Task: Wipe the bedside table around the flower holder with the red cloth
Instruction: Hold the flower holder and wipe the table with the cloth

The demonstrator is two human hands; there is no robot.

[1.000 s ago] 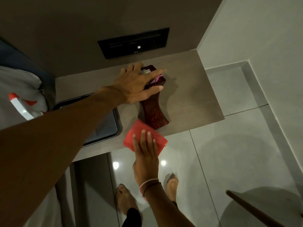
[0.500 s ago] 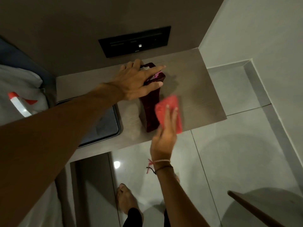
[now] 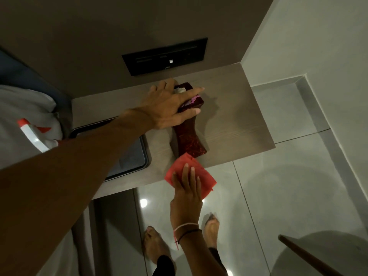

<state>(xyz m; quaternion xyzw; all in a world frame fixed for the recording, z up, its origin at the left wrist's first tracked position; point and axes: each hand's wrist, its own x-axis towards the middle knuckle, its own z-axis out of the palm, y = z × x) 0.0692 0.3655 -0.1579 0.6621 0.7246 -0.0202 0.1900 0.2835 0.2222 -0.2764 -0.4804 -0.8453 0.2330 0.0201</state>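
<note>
A dark red, glittery flower holder (image 3: 189,142) stands on the wooden bedside table (image 3: 239,120), with white and pink flowers at its top. My left hand (image 3: 169,108) grips the holder's upper part. The red cloth (image 3: 189,172) lies flat at the table's front edge, just in front of the holder's base, partly overhanging the floor. My right hand (image 3: 187,190) presses down on the cloth with its fingers spread.
A dark tray (image 3: 129,156) sits on the table's left part. A black wall panel (image 3: 165,55) is above the table. A white and red spray bottle (image 3: 33,136) lies on the bed at left. A wooden edge (image 3: 302,253) juts in at bottom right.
My right hand has swept the cloth from the right side of the holder back down to the table's front edge. My left hand has kept its hold on the holder.
</note>
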